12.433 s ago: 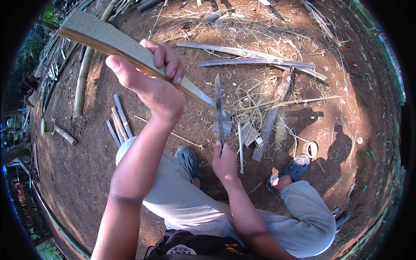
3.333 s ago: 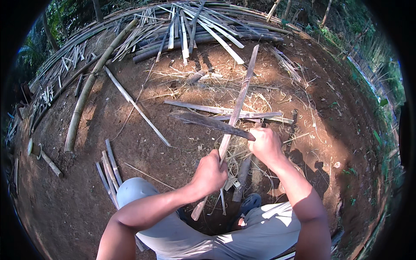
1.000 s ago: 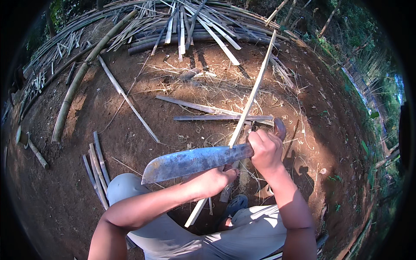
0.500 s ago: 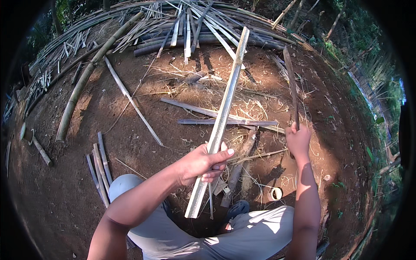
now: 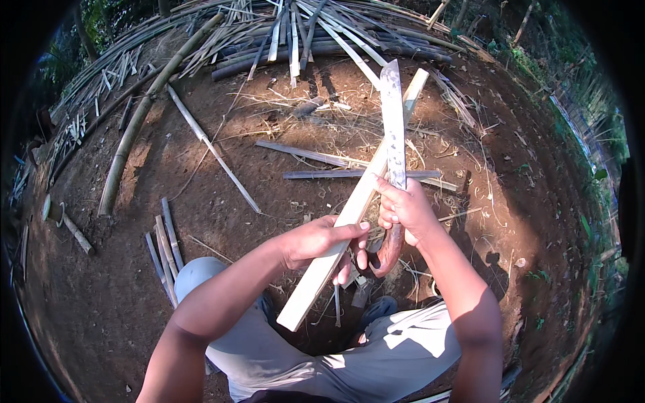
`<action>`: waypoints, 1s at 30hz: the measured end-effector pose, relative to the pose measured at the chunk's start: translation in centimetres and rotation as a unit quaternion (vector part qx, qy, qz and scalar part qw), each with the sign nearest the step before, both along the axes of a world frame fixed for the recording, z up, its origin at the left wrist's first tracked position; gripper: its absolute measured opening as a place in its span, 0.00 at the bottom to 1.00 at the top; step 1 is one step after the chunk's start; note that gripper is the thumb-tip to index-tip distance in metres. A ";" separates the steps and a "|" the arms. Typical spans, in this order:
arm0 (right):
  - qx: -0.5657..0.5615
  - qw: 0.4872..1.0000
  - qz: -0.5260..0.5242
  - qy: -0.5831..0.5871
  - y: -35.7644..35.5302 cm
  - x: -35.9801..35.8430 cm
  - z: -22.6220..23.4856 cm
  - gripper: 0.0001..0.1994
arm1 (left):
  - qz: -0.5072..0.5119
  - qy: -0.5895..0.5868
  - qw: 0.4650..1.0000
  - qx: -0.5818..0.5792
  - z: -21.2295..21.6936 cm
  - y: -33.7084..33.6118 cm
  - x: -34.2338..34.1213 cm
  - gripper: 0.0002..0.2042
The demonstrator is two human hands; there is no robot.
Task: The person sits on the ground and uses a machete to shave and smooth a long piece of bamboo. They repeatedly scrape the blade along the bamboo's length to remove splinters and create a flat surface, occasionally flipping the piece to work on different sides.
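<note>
While you sit over the bare red earth, your left hand point(image 5: 322, 240) is wrapped around a long pale split bamboo slat point(image 5: 349, 211) slanting up and away, and your right hand point(image 5: 403, 208) is clenched on the curved wooden handle of a long steel machete point(image 5: 392, 127), blade upright, crossing the slat.

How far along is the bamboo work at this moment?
Done: a few cut slats lie by the left knee, and split strips lie on the dirt ahead. In hand: the left hand grips a pale slat, and the right hand holds a machete upright against it. Left: a big pile of poles lies uncut at the back.
</note>
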State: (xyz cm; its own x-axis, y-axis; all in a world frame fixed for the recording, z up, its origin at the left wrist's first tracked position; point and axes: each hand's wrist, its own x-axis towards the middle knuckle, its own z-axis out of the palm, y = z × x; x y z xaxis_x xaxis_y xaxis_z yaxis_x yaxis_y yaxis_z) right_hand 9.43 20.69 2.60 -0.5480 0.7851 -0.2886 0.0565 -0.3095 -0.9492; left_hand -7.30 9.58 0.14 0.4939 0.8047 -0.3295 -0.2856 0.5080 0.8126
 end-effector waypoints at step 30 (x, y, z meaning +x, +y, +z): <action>0.195 0.977 -0.083 -0.025 2.5 1.3 -1.1 0.12 | 0.272 0.569 0.635 0.446 1.0 2.6 1.0 0.19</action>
